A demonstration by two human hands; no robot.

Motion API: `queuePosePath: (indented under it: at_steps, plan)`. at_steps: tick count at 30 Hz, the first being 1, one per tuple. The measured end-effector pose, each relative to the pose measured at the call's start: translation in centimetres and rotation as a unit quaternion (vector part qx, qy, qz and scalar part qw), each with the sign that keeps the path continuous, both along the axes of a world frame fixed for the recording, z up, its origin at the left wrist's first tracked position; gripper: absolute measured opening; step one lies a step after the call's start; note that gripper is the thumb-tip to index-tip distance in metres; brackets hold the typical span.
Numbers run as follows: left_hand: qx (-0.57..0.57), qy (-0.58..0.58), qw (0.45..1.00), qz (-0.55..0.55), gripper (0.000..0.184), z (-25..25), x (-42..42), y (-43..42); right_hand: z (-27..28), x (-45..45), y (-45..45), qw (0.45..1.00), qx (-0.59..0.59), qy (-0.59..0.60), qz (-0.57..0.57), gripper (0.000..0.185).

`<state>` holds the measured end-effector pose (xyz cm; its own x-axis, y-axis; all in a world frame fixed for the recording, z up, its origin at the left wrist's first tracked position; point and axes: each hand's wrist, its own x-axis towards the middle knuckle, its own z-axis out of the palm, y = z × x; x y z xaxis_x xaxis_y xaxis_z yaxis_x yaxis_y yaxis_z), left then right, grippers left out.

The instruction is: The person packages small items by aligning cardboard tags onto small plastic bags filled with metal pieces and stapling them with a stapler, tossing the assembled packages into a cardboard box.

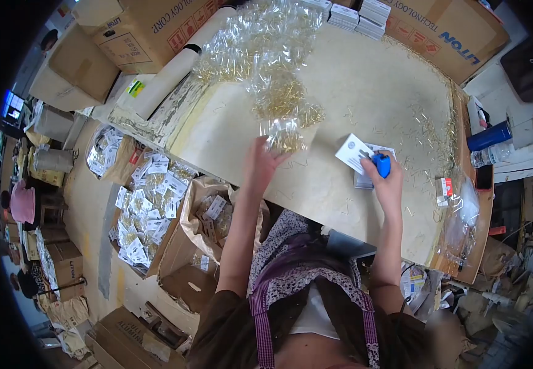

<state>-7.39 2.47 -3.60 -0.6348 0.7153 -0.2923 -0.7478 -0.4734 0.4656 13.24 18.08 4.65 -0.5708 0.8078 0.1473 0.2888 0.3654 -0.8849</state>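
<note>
My left hand point(262, 165) reaches to the near end of the heap of bags, with its fingers and thumb closed at the edge of a small clear plastic bag point(285, 130) of gold-coloured pins. In my right hand point(389, 186) is a small blue stapler point(381, 163); its jaws are mostly hidden by the fingers. A white printed card point(351, 150) with a hang hole sticks out leftward, tilted, from the same hand. Beneath that hand a stack of white cards point(362, 181) lies on the table.
Filled clear bags point(260, 43) cover the table's point(334, 80) far left. Loose gold pins point(425, 132) are scattered at right. More card stacks point(374, 15) stand at the back. Carded packs point(149, 209) fill a box at lower left, beside a paper-lined carton point(183, 230). A blue bottle point(490, 136) lies right.
</note>
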Motion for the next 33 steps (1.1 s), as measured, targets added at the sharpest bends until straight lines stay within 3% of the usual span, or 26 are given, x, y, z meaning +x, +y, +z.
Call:
queuePosePath:
  at_steps: [3,6,9,12,15,16,18,20,22,24,25,27,29,31,33]
  plan:
    - [-0.077,0.102,0.991,-0.034,0.023,1.3,2.5,-0.9,0.1,-2.2,-0.2,0.999,-0.004,-0.022,0.03,0.03]
    - [-0.093,0.124,0.986,-0.064,0.031,0.9,4.2,-1.6,-0.1,-4.0,-0.1,0.995,-0.009,-0.062,0.077,0.031]
    - [-0.143,0.189,0.97,-0.047,0.025,1.8,5.8,-1.6,0.0,-5.6,-0.5,0.985,0.005,-0.1,0.138,0.034]
    - [-0.122,0.229,0.964,-0.064,0.027,2.5,6.3,-1.8,0.0,-6.8,-1.2,0.977,-0.004,-0.101,0.189,0.034]
    - [-0.156,0.194,0.965,-0.081,0.027,1.1,5.9,-2.2,0.2,-7.3,-1.3,0.97,-0.023,-0.105,0.217,0.035]
    - [-0.156,0.194,0.965,-0.08,0.027,0.9,5.7,-2.4,1.0,-7.2,-1.3,0.976,-0.087,-0.093,0.177,0.031]
    - [-0.075,0.121,0.987,-0.075,0.026,0.8,5.4,-2.8,1.2,-6.7,-1.0,0.975,-0.151,-0.082,0.138,0.028]
    - [-0.049,0.128,0.989,-0.061,0.025,-0.7,5.3,-3.1,0.3,-6.2,-0.5,0.929,-0.177,0.063,0.318,0.026]
    - [-0.023,0.135,0.989,-0.05,0.025,-0.3,5.4,-3.1,1.2,-6.1,-0.9,0.918,-0.147,-0.001,0.368,0.026]
    - [-0.095,0.21,0.971,-0.07,0.027,0.5,5.4,-2.9,0.1,-6.6,-1.2,0.893,-0.03,-0.017,0.448,0.028]
    - [-0.095,0.21,0.971,-0.069,0.027,0.3,5.4,-2.9,0.1,-6.6,-1.3,0.905,0.017,-0.071,0.419,0.029]
    - [-0.14,0.306,0.94,-0.063,0.03,0.2,5.5,-2.9,-0.3,-6.4,-1.3,0.922,-0.016,-0.063,0.382,0.028]
    - [-0.164,0.304,0.935,-0.079,0.032,0.7,5.8,-3.0,-0.5,-6.2,-1.5,0.936,-0.049,-0.055,0.343,0.028]
    - [-0.187,0.302,0.93,-0.095,0.034,1.1,6.1,-2.8,-0.4,-6.2,-2.0,0.972,-0.09,-0.029,0.214,0.027]
    - [-0.156,0.233,0.959,-0.045,0.034,1.3,6.3,-2.2,-0.3,-6.1,-1.6,0.984,-0.082,-0.037,0.151,0.028]
